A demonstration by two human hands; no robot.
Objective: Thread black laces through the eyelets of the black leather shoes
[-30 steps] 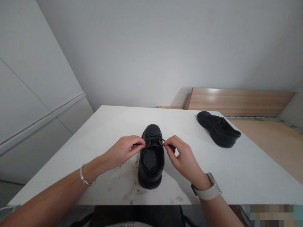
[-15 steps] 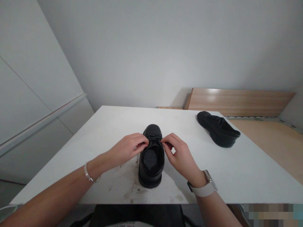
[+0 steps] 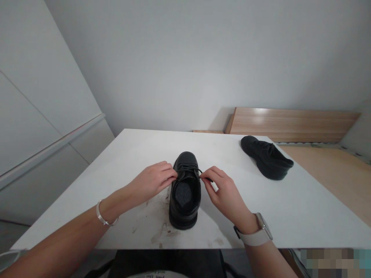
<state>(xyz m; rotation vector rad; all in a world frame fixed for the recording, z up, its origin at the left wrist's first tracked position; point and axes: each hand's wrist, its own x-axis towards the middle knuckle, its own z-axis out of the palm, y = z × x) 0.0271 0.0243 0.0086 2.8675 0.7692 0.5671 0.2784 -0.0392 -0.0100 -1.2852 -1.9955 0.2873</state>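
A black lace-up shoe [image 3: 184,220] stands upright on the white table, its toe pointing away from me and its opening facing me. Black shoelace [image 3: 188,166] crosses the front above the tongue. On the shoe's left side, my left hand [image 3: 155,179] pinches the lace between thumb and fingers; the pinched bit is mostly hidden. Off the right side, my right hand [image 3: 224,193] grips the other lace end, and a dark strand runs from the shoe to its fingertips. A second black shoe [image 3: 268,160] rests apart at the far right.
The white table [image 3: 116,162] has brown dirt smudges [image 3: 162,233] beside the near shoe. Behind its right corner is a wooden board [image 3: 290,123] with a tan surface [image 3: 324,166] below it. White panels [image 3: 43,96] rise on the left. A black seat [image 3: 168,260] shows under the front edge.
Both hands have moved apart: the left a little leftward, the right a little rightward. The laces now stretch out over the shoe's sides, with more strand showing at the right.
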